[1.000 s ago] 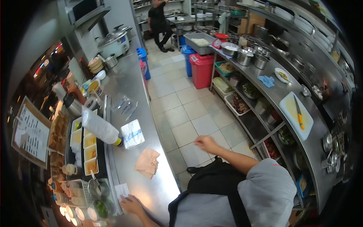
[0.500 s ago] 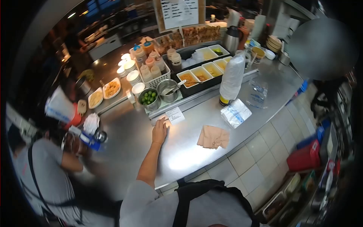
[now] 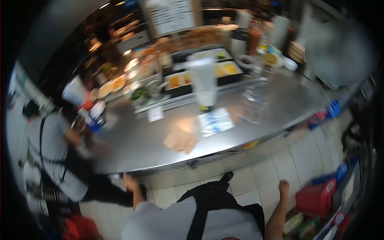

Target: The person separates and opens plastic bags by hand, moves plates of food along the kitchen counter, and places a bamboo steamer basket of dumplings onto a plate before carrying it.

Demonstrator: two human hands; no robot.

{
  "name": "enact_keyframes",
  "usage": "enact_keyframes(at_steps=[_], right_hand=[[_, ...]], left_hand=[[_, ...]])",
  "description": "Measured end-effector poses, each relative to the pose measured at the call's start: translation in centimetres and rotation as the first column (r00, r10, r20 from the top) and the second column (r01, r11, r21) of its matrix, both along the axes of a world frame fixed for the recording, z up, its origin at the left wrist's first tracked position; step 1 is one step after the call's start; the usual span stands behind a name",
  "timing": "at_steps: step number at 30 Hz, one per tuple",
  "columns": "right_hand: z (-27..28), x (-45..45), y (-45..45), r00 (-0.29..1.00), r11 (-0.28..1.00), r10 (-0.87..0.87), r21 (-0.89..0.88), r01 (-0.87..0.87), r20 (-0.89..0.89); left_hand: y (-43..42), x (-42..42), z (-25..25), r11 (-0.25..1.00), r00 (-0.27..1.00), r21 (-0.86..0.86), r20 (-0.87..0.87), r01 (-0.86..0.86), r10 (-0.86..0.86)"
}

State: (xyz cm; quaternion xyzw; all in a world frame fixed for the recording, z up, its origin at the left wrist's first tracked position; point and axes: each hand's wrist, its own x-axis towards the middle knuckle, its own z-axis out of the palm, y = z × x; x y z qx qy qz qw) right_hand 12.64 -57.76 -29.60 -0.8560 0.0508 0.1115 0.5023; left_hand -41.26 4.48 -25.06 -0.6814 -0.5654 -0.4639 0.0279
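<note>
The whole view is smeared by motion. My left hand (image 3: 129, 182) hangs just off the counter's front edge, touching nothing that I can see; its fingers are too blurred to read. Out to the right, over the floor tiles, is my right hand (image 3: 283, 186), small and blurred, with its finger shape unclear. On the steel counter (image 3: 140, 149) lies a crumpled peach cloth (image 3: 181, 140). Beside it are a white and blue plastic packet (image 3: 216, 121) and a tall stack of clear plastic cups (image 3: 204, 82). A paper slip (image 3: 155, 114) lies near the back ledge.
At the left a co-worker (image 3: 54, 138) in a grey shirt and dark apron stands by the counter. Food trays (image 3: 230, 69) line its back. Clear plastic (image 3: 253, 105) lies towards the right. A red bin (image 3: 316, 198) stands at the lower right.
My left hand has left the counter beside the slip and come back past the front edge. My right hand has come into view at the right. The camera view has shifted.
</note>
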Motion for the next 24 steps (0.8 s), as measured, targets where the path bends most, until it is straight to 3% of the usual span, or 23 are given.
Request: enact_keyframes(at_steps=[1, 2, 3, 5, 6, 7, 8, 9, 10, 11, 12, 13, 14, 15, 16, 17, 18, 19, 20, 22, 24], right_hand=[[1.0, 1.9, 0.9, 0.998, 1.0, 0.012, 0.003, -0.013, 0.059], [0.1, 3.9, 0.6, 1.0, 0.99, -0.009, 0.139, 0.009, -0.001], [1.0, 4.8, 1.1, 0.999, 1.0, 0.004, 0.024, -0.005, 0.037], [-0.2, 6.1, 0.1, 1.0, 0.99, 0.016, 0.138, -0.013, -0.02], [-1.3, 5.9, -1.3, 1.0, 0.976, 0.028, 0.216, -0.026, -0.008], [-2.6, 5.1, -3.2, 0.998, 0.997, 0.041, 0.071, -0.037, -0.048], [-4.6, 3.4, -5.3, 0.999, 0.972, -0.02, 0.231, 0.03, -0.047], [-5.6, 1.2, -8.0, 0.958, 0.992, -0.071, 0.08, 0.097, -0.277], [-5.3, -1.5, -11.1, 0.928, 0.991, -0.056, -0.136, 0.005, -0.367], [-6.6, -4.1, -14.7, 0.858, 0.903, -0.041, -0.387, -0.188, -0.512], [-8.9, -6.3, -18.7, 0.752, 0.779, -0.042, -0.493, -0.387, -0.657], [-9.6, -9.5, -22.3, 0.704, 0.843, -0.28, -0.518, -0.145, -0.653], [-12.7, -13.5, -26.6, 0.607, 0.842, -0.532, -0.44, 0.312, -0.59], [-15.5, -17.1, -30.8, 0.439, 0.623, -0.747, -0.296, 0.724, -0.5], [-15.2, -19.0, -31.8, 0.757, 0.647, -0.579, -0.735, 0.202, -0.302], [-11.5, -18.5, -31.6, 0.347, 0.458, -0.889, -0.554, 0.695, -0.3], [-9.5, -17.0, -31.6, -0.15, 0.008, -0.896, -0.352, 0.936, -0.419], [-8.8, -16.4, -32.1, -0.19, -0.019, -0.872, -0.356, 0.934, -0.451], [-9.7, -15.9, -33.0, -0.099, 0.101, -0.87, -0.372, 0.923, -0.483], [-12.4, -13.2, -34.8, 0.21, 0.504, -0.785, -0.404, 0.763, -0.582], [-14.3, -6.3, -37.6, 0.541, 0.825, -0.565, -0.405, 0.395, -0.623]], left_hand=[[0.0, -4.2, -5.6, 0.883, 0.977, -0.468, 0.165, -0.043, 0.135], [-3.3, -4.5, -6.7, 0.932, 0.997, -0.357, 0.0, -0.068, 0.073], [-8.1, -0.4, -6.9, 0.875, 0.913, -0.318, 0.307, 0.365, -0.269], [-14.3, 7.5, -9.4, 0.66, 0.957, -0.693, 0.201, 0.289, -0.208], [-16.7, 12.5, -10.9, 0.514, 0.95, -0.813, 0.144, 0.273, -0.276], [-18.8, 18.1, -12.2, 0.353, 0.913, -0.9, 0.104, 0.256, -0.395], [-20.8, 24.5, -13.2, 0.206, 0.833, -0.948, 0.094, 0.242, -0.545], [-22.4, 31.0, -13.9, 0.084, 0.71, -0.966, 0.118, 0.243, -0.694], [-24.2, 37.7, -14.4, -0.022, 0.551, -0.97, 0.155, 0.24, -0.82], [-26.0, 44.7, -14.5, -0.098, 0.376, -0.964, 0.188, 0.246, -0.907], [-28.0, 52.1, -14.1, -0.16, 0.197, -0.953, 0.213, 0.256, -0.957], [-29.9, 59.3, -13.3, -0.199, 0.015, -0.941, 0.211, 0.275, -0.977], [-32.6, 66.8, -11.6, -0.25, -0.145, -0.917, 0.214, 0.312, -0.966], [-35.5, 73.3, -9.6, -0.302, -0.221, -0.889, 0.236, 0.344, -0.946], [-37.4, 80.0, -12.0, -0.301, -0.177, -0.864, 0.249, 0.404, -0.952], [-40.6, 85.3, -8.5, -0.57, -0.169, -0.713, 0.555, 0.408, -0.815], [-43.6, 89.5, -5.8, -0.602, -0.085, -0.706, 0.62, 0.373, -0.78], [-46.2, 93.4, -4.5, -0.636, 0.006, -0.692, 0.678, 0.341, -0.735], [-48.5, 96.8, -5.2, -0.586, -0.034, -0.711, 0.624, 0.39, -0.78], [-53.2, 100.5, -5.9, -0.424, -0.138, -0.683, 0.433, 0.595, -0.891], [-56.4, 102.4, -10.6, -0.294, 0.003, -0.806, 0.345, 0.513, -0.939]])
